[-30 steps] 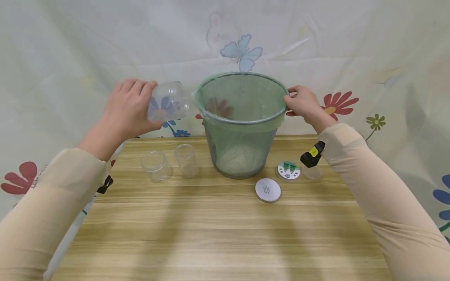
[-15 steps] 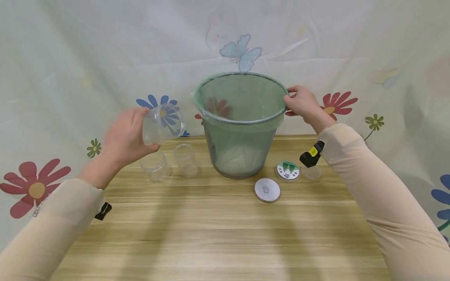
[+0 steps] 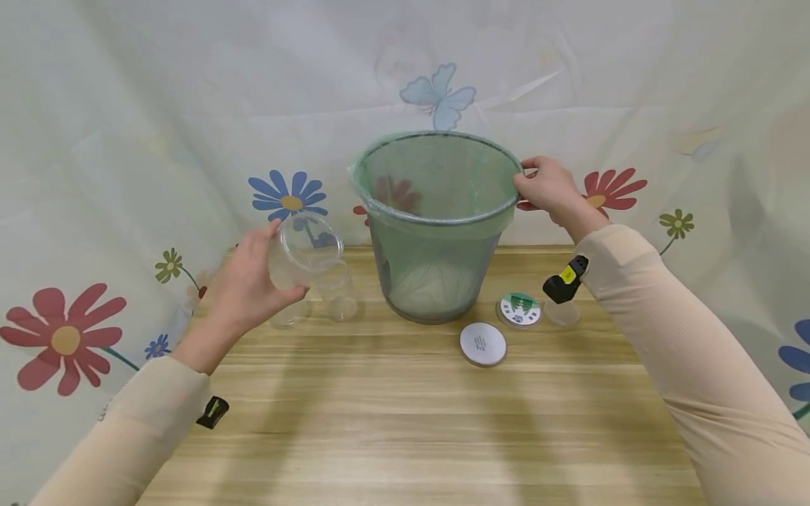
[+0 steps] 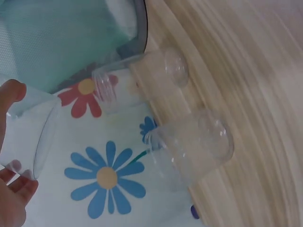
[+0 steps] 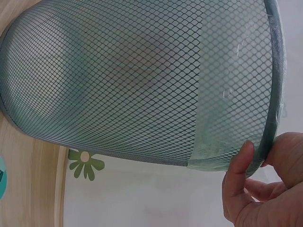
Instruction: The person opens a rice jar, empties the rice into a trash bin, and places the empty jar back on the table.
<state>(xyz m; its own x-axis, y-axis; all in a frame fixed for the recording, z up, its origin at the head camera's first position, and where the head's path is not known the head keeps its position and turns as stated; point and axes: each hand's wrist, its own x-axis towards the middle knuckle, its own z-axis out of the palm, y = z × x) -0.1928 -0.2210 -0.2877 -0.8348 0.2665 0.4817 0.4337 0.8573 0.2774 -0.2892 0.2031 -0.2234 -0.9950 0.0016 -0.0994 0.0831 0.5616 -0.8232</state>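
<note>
My left hand (image 3: 247, 284) grips a clear jar (image 3: 292, 263) from its left side, thumb below and fingers above. The jar is tilted, its open mouth facing up and toward me. Below it, a wide clear jar (image 4: 191, 146) and a narrower clear jar (image 4: 142, 78) stand on the table, partly hidden in the head view by the held jar and hand. At the table's back, a mesh wastebasket (image 3: 436, 274) stands lined with a thin green bag (image 5: 227, 94), folded over the rim. My right hand (image 3: 549, 188) pinches the basket's rim and bag on the right side.
Right of the basket lie a white round lid (image 3: 483, 344), a green-and-white round lid (image 3: 519, 310) and a clear disc-like piece (image 3: 562, 313), partly covered by the wrist camera. A flower-printed curtain (image 3: 291, 126) hangs behind the wooden table (image 3: 405, 422).
My left hand has brought the jar down from beside the basket's rim to just above the standing jars, turning its mouth upward. The right hand stays on the rim.
</note>
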